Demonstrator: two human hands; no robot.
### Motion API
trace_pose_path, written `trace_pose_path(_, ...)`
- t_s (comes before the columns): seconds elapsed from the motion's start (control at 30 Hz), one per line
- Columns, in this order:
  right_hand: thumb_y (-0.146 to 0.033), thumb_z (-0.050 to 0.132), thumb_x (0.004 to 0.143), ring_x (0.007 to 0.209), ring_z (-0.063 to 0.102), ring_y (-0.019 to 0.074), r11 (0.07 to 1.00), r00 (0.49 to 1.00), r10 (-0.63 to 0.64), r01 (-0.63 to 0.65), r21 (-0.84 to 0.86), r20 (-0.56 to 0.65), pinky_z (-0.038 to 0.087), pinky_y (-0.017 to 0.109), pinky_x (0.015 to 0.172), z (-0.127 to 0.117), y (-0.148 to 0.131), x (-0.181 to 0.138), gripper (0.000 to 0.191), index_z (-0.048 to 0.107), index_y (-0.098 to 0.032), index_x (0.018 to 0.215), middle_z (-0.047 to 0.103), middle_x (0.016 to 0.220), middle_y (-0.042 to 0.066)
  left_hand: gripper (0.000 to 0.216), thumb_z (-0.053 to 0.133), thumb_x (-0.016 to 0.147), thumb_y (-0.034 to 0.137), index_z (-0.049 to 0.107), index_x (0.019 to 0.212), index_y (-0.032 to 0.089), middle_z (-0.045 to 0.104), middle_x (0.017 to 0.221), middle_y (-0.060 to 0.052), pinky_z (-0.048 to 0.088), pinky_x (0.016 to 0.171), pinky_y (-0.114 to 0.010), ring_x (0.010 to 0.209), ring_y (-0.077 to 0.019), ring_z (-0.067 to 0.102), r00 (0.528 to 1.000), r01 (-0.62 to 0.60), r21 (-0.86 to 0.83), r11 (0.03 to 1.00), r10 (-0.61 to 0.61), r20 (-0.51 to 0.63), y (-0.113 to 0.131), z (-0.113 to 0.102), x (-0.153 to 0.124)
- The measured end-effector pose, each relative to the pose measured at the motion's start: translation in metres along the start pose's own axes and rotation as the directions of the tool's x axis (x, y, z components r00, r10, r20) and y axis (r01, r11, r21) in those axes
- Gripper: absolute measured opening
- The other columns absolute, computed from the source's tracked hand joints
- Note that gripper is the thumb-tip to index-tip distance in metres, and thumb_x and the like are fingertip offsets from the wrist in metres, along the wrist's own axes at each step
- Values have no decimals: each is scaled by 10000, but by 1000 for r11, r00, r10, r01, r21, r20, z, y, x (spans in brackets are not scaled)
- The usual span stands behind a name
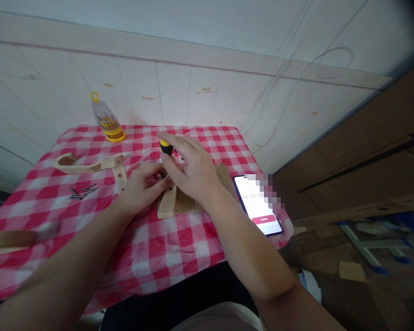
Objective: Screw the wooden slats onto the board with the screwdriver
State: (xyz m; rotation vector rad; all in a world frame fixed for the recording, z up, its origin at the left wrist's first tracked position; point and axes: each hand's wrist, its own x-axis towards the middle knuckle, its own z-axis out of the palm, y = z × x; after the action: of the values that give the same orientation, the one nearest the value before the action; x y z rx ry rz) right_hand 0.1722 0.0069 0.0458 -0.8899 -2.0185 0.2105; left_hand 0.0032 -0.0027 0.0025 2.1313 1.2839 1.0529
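Across the table in front of us lies a red-and-white checked cloth (165, 257), and at its left edge we see a pale wooden piece with a flat top (10, 241), partly cut off by the view. Further right and farther back rests a pale, hook-shaped wooden piece (89, 168), its curved end pointing left; at its right end stands a pale wooden strip with dark round holes (120, 175), though we cannot tell whether the two are joined. In front of them lies a loose little heap of thin, dark metal screws (83, 191). Behind, near the white plank wall (179, 92), a clear plastic bottle with a yellow ring on top and a yellow base (107, 118) leans in our view.

Our left hand (145, 187) reaches in over a pale, narrow wooden bar (167, 205), fingers and thumb a little apart around its far part; we cannot tell how firmly they grip. Just above, a yellow-and-black rounded tool handle (166, 147) is held in our right hand (191, 171), fingers curled about it; its lower end is hidden. Under and beside that hand lies a flat brown board with small dark holes (224, 177). To its right sits a dark-edged phone with a bright screen (255, 202), partly pixelated.
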Motion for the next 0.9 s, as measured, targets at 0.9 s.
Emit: trace_pose_path(0.9,-254,518,908,930,665,206,994,985,107,-101,50,-135,544,406,901,0,-5,-4,327,601,-241,1224,721,1104,65,269,512,873,248,664,1078,166,720,1018,-75,487,875,-378,940,-214,632,989,-140,211,967,148,-26,1,-7,-6)
